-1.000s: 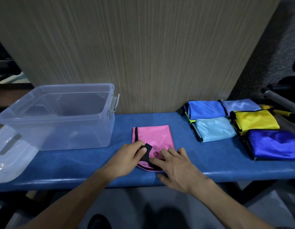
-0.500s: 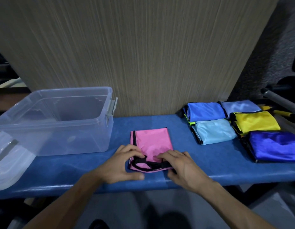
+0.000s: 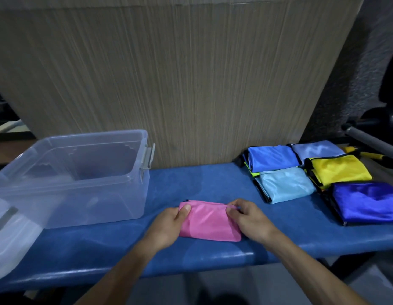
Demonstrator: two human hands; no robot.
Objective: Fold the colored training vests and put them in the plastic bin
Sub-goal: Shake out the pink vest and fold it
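I've brought the near half of the pink vest (image 3: 210, 221) up over the far half since a moment ago, so it's now a short packet lying crosswise near the bench's (image 3: 191, 181) front edge. My left hand (image 3: 169, 225) and right hand (image 3: 249, 220) pinch its two ends, thumbs on top. The last fold looks done; next I'd lift it left into the bin (image 3: 81, 150), keeping the layers together.

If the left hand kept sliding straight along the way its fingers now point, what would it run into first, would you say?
Probably the right hand gripping the pink vest's other end: the left hand points rightward across it, though exact heading is unclear.
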